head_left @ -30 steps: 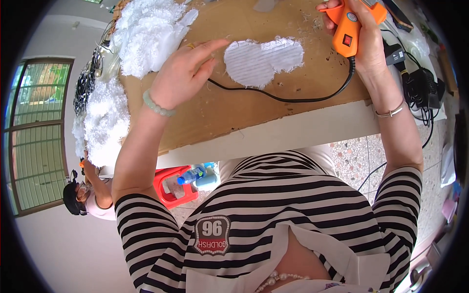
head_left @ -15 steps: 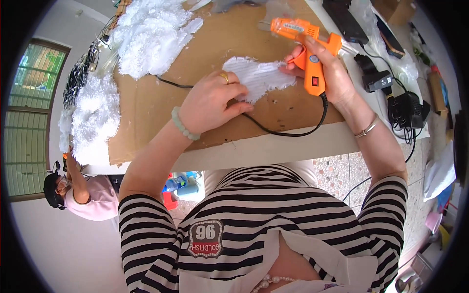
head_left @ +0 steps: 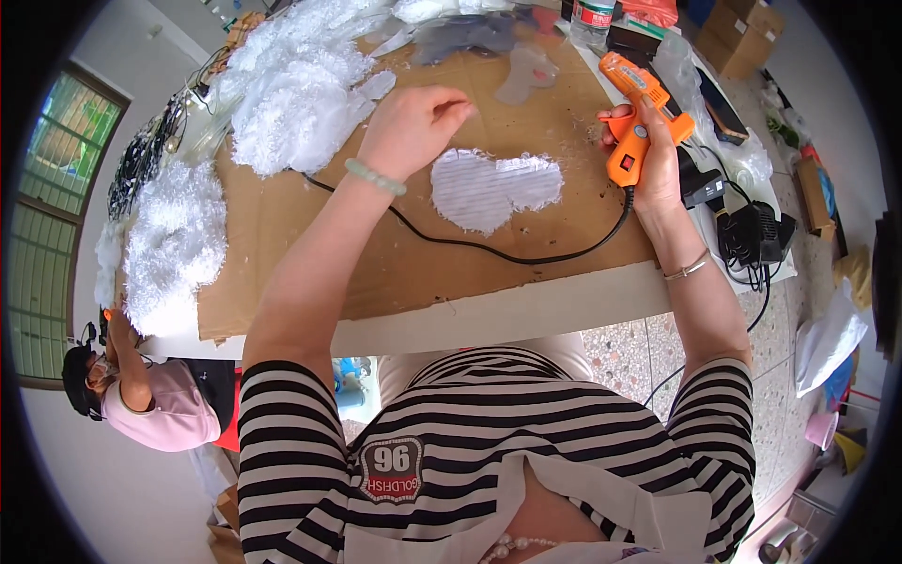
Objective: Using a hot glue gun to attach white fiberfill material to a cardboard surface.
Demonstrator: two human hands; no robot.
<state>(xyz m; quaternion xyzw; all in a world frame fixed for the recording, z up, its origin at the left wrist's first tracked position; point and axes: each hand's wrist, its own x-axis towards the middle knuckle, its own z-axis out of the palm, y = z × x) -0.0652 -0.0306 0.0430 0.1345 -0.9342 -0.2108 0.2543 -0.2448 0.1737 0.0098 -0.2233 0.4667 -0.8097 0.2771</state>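
Observation:
My right hand (head_left: 660, 164) is wrapped round an orange hot glue gun (head_left: 642, 132), raised over the right side of the cardboard sheet (head_left: 329, 268) with its nozzle end pointing away. A black cord runs from its handle across the cardboard. Between my hands lies a white ribbed fabric piece (head_left: 493, 188) with frayed edges, flat and touched by neither hand. My left hand (head_left: 413, 127) hovers above and left of it, thumb and fingers drawn together; anything between them is hidden. A pile of fluffy white fabric pieces (head_left: 296, 113) is nearest that hand.
More fluffy white pieces (head_left: 177, 240) lie at the left edge. Translucent plastic cut-outs (head_left: 524, 77) sit at the far side near a bottle (head_left: 592, 19). Black adapters and cables (head_left: 754, 235) crowd the right edge. A co-worker in a pink top (head_left: 169, 409) is at left.
My left hand has let go of the white fabric piece and moved up and away. My right hand has carried the glue gun to the right, off the piece.

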